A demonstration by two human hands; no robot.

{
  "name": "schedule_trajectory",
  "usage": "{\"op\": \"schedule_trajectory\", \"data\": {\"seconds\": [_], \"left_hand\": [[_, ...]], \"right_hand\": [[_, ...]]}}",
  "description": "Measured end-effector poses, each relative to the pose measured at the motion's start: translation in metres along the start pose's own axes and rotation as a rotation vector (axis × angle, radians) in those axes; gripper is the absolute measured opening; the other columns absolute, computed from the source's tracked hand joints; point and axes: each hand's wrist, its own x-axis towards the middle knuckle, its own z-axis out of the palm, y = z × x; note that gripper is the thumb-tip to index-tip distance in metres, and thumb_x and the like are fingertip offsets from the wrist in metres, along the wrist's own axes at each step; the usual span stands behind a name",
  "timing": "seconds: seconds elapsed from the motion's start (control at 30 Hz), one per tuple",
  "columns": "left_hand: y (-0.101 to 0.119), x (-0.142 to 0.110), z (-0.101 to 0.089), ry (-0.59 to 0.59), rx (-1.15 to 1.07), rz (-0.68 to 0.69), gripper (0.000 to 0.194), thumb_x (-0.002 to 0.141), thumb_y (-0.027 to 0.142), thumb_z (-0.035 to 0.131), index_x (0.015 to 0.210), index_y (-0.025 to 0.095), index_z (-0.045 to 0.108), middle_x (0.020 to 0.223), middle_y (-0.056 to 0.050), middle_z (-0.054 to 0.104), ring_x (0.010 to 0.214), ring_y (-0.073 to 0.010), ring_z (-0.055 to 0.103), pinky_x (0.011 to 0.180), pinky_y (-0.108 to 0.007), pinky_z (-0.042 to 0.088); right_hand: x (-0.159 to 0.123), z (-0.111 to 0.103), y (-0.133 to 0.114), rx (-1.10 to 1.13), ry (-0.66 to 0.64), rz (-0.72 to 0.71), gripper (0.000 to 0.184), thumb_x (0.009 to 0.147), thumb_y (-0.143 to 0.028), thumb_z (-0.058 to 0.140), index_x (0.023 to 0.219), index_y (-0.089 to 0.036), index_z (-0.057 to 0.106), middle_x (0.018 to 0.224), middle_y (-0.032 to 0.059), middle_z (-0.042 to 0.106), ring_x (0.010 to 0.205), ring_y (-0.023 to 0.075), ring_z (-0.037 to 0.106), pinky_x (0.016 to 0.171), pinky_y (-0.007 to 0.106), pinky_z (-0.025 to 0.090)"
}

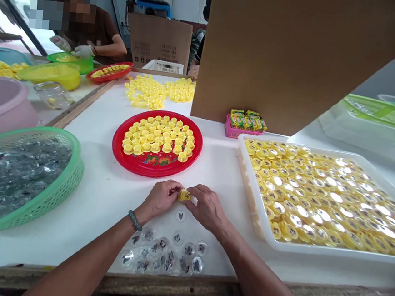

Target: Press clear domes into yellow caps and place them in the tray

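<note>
Head view, small yellow piece, round, dark-printed front, between hands

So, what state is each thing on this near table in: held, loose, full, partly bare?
Left hand: fingers closed on the small yellow piece
Right hand: also gripping it
Loose clear discs: scattered, some overlapping
Red tray: mostly covered, near edge bare
White tray: crowded
Green basket: heaped with clear discs
Pink basket: filled with little boxes
Cardboard sheet: standing
</note>
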Motion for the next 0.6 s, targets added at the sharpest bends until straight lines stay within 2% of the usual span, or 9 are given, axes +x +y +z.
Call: {"op": "schedule_trajectory", "data": {"seconds": [0.2,0.37,0.6], "left_hand": [[-0.004,-0.0024,0.0043,-0.003,-0.053,-0.005,0.017,0.074,0.015,0.049,0.084,0.019,0.061,0.079,-0.001,0.066,0.071,-0.0137,0.061,0.067,-0.023,0.046],[-0.0044,0.0001,0.0018,-0.02,-0.033,-0.014,0.011,0.072,0.015,0.05,0.078,0.019,0.059,0.072,0.0,0.064,0.065,-0.0129,0.059,0.062,-0.022,0.044],[-0.0026,-0.0043,0.0035,0.009,-0.014,-0.073,0.011,0.072,0.019,0.051,0.076,0.019,0.061,0.069,0.0,0.065,0.063,-0.0132,0.058,0.06,-0.022,0.042]], "right_hand": [[-0.0023,0.0032,-0.0055,-0.087,-0.012,0.049,0.017,0.08,-0.03,0.062,0.094,-0.02,0.064,0.084,0.0034,0.062,0.078,0.0162,0.057,0.065,0.024,0.039],[-0.0026,0.0038,-0.0051,-0.044,-0.01,0.054,0.017,0.079,-0.028,0.064,0.094,-0.02,0.064,0.083,0.0018,0.061,0.074,0.0139,0.056,0.062,0.022,0.038],[-0.0054,0.0073,-0.0095,-0.179,0.001,-0.022,0.012,0.083,-0.024,0.06,0.094,-0.018,0.062,0.085,0.0041,0.061,0.079,0.0169,0.055,0.068,0.025,0.04]]}}
